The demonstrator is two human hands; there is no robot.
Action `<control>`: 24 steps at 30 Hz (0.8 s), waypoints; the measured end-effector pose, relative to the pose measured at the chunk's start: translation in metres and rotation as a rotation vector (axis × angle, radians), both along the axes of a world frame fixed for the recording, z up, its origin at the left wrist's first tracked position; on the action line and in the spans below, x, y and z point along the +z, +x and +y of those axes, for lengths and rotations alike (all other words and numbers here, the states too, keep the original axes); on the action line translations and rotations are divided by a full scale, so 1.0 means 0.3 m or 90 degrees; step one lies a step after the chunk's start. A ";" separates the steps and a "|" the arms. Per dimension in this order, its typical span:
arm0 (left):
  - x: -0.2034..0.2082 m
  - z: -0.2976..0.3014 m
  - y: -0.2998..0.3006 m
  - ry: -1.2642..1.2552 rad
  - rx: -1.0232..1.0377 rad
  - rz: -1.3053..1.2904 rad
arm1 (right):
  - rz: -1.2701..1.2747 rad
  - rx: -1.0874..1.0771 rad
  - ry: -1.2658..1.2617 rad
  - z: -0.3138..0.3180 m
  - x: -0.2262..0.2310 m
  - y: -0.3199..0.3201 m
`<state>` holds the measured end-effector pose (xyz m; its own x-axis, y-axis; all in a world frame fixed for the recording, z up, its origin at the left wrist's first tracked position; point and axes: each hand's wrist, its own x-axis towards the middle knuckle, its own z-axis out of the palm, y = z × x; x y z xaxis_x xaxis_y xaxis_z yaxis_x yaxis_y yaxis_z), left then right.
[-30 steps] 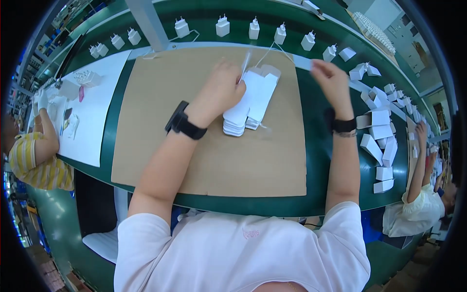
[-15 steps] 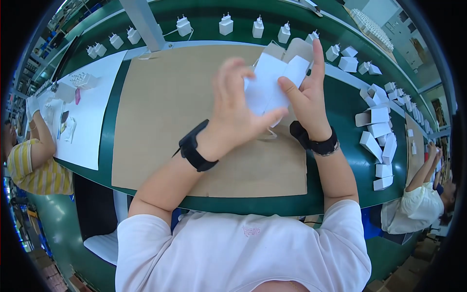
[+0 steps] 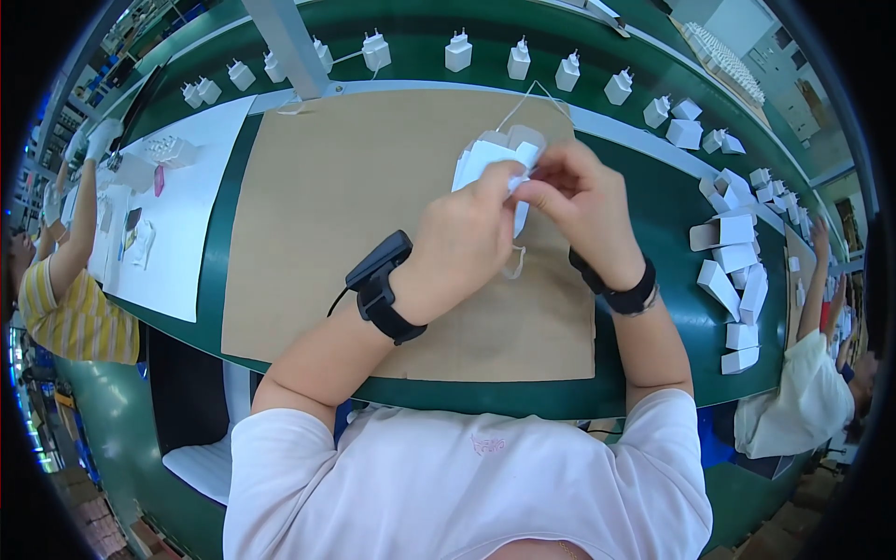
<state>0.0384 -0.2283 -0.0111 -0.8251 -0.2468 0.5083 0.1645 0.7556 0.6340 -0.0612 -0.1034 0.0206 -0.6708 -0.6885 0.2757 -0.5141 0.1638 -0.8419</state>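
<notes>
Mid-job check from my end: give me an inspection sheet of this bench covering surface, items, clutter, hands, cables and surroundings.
Surface: brown cardboard sheet on a green table.
Items: white cartons on the cardboard, partly hidden by the hands.
Clutter: white boxes heaped at right; white plug adapters in a row beyond the cardboard.
Hands: left hand and right hand meet over the cartons, fingers bent; exact grip hidden.
Cables: thin white cord loops near the cartons; attachment unclear.
Surroundings: metal post; co-workers at left and right.
</notes>
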 end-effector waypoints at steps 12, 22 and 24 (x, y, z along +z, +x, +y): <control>0.010 -0.008 -0.049 0.493 -0.333 0.066 | -0.160 0.078 -0.405 -0.049 -0.044 0.012; -0.002 -0.052 -0.044 0.683 -0.383 -0.140 | -0.324 0.162 -0.245 0.011 -0.073 -0.030; 0.021 -0.057 -0.036 0.724 -0.382 -0.145 | -0.313 0.170 -0.245 -0.007 -0.059 -0.009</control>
